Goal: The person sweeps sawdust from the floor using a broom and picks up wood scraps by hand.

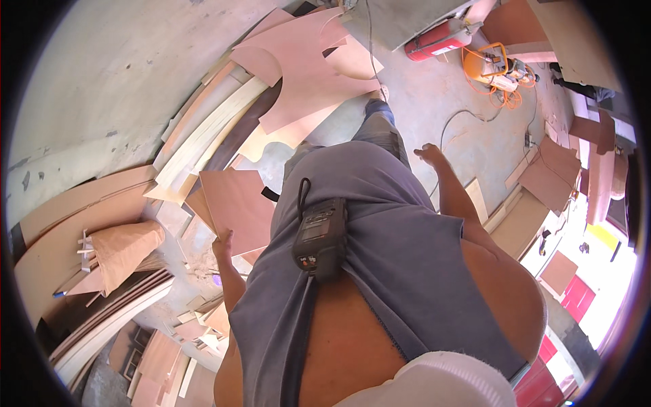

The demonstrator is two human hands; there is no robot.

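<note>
My left hand [224, 245] is closed on the edge of a flat reddish-brown plywood panel [237, 203], which hangs beside my left leg. A second board seems to lie against its left side, partly hidden. My right hand [428, 154] hangs away from my body over the floor, its fingers loosely apart with nothing in them. On my chest a black handheld device [320, 236] rests against my grey sleeveless top [407, 251].
Large curved plywood offcuts [305, 68] and long strips [217, 132] lean along the left wall. A red cylinder [441, 39] and an orange compressor [485, 64] stand far right. A dark cable [468, 112] crosses the floor. Boards [550, 173] lie at the right.
</note>
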